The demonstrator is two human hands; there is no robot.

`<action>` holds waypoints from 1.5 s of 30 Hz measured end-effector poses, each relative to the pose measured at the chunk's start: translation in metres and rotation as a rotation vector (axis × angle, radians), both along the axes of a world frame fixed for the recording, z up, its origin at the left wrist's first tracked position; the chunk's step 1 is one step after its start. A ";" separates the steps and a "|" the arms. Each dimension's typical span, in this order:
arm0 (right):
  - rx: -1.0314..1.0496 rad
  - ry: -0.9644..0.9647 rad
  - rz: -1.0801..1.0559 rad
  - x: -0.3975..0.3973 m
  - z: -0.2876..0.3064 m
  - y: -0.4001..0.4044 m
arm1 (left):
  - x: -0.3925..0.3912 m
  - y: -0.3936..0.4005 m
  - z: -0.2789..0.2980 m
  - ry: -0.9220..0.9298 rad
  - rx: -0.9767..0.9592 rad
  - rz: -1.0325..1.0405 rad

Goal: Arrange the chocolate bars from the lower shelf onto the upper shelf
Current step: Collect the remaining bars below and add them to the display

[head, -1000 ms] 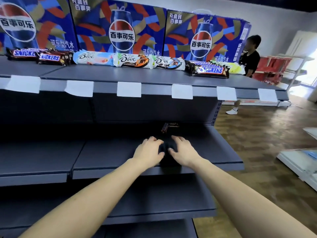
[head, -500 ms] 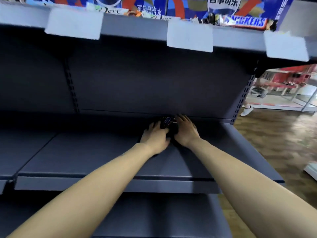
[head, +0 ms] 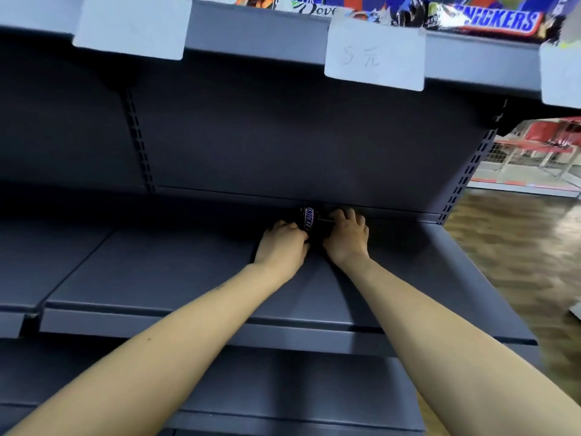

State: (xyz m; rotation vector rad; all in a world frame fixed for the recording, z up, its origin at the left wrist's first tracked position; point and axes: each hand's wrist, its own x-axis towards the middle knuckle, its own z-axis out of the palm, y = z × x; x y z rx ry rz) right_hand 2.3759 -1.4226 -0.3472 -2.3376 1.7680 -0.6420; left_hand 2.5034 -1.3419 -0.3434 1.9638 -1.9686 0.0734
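Head view: both hands have reached deep, at 12 o'clock. Left hand (head: 283,243) and right hand (head: 345,236) now grasp the chocolate bars (head: 307,219), ready to lift.

Left hand (head: 280,247), right hand (head: 345,237) grip Snickers bar (head: 307,219) at lower shelf (head: 176,278) rear.
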 end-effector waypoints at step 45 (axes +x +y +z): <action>0.201 -0.442 0.003 -0.061 0.013 0.145 | -0.004 0.127 0.036 0.368 0.221 0.059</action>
